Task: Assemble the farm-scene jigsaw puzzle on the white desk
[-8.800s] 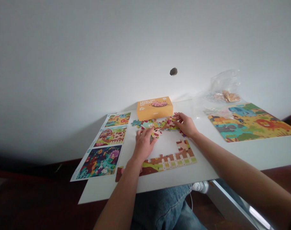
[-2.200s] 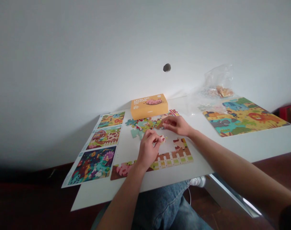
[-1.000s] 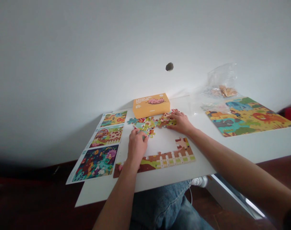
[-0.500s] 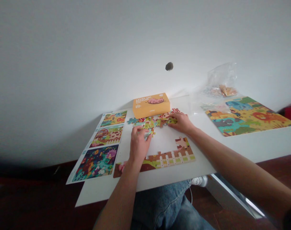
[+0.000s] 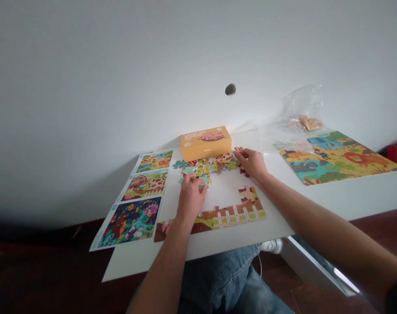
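Note:
My left hand is curled, with thumb and fingers pinching a pale puzzle piece at the near edge of a loose pile. My right hand reaches to the pile's right end, its fingertips closed on a red-and-white puzzle piece, which they partly hide. Between the hands lie mixed puzzle pieces in green, brown and red. Nearer to me is a partly joined puzzle strip with a white fence and a brown right corner; my left forearm covers part of it.
Behind the pile, an orange puzzle box stands against the wall. A sheet with three pictures lies on the left. At right are an assembled animal puzzle and a clear plastic bag with pieces inside. The white table's front edge is above my knees.
My right hand has shifted a little back, from the green and brown pieces to the red ones, uncovering dark red pieces under it. My left hand has barely moved.

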Action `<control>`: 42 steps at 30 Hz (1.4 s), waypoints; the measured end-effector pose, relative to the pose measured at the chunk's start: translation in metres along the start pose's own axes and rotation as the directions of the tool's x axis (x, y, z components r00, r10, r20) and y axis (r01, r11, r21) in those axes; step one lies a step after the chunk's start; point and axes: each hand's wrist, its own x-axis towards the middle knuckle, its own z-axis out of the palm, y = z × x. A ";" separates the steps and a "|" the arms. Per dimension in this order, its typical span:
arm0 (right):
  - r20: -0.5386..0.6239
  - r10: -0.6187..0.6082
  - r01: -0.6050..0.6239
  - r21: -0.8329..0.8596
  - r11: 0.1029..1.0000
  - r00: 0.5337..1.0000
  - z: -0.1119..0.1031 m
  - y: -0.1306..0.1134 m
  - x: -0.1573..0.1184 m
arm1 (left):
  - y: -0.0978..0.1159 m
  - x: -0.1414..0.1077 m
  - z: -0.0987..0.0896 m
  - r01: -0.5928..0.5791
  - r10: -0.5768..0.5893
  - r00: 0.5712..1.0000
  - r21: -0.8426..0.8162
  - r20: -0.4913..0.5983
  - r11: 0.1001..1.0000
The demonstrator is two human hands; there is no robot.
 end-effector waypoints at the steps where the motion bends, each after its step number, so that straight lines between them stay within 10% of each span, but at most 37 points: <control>1: -0.031 0.012 -0.013 -0.033 0.999 0.999 -0.001 0.000 0.001 | 0.001 0.000 0.000 -0.005 0.004 1.000 0.021 0.011 1.000; 9: -0.173 0.112 -0.136 -0.137 0.981 0.978 -0.011 0.008 0.006 | 0.006 -0.002 -0.005 -0.012 0.008 0.999 0.090 0.040 0.996; 16: 0.001 -0.147 0.144 0.199 0.969 0.989 -0.004 0.002 0.003 | 0.008 -0.003 -0.005 -0.013 0.005 0.998 0.112 0.070 0.994; 22: 0.312 -0.581 0.492 0.323 0.809 0.752 -0.004 -0.009 -0.004 | 0.007 -0.003 -0.004 -0.012 0.005 0.998 0.108 0.070 0.994; 28: 0.219 -0.249 0.292 -0.194 0.936 0.944 -0.002 0.003 -0.001 | 0.006 -0.003 -0.002 -0.008 0.000 0.997 0.123 0.072 0.992; 42: 0.261 -0.248 0.259 -0.007 0.966 0.933 0.004 0.008 0.004 | 0.006 -0.004 -0.004 -0.017 0.006 0.996 0.125 0.093 0.992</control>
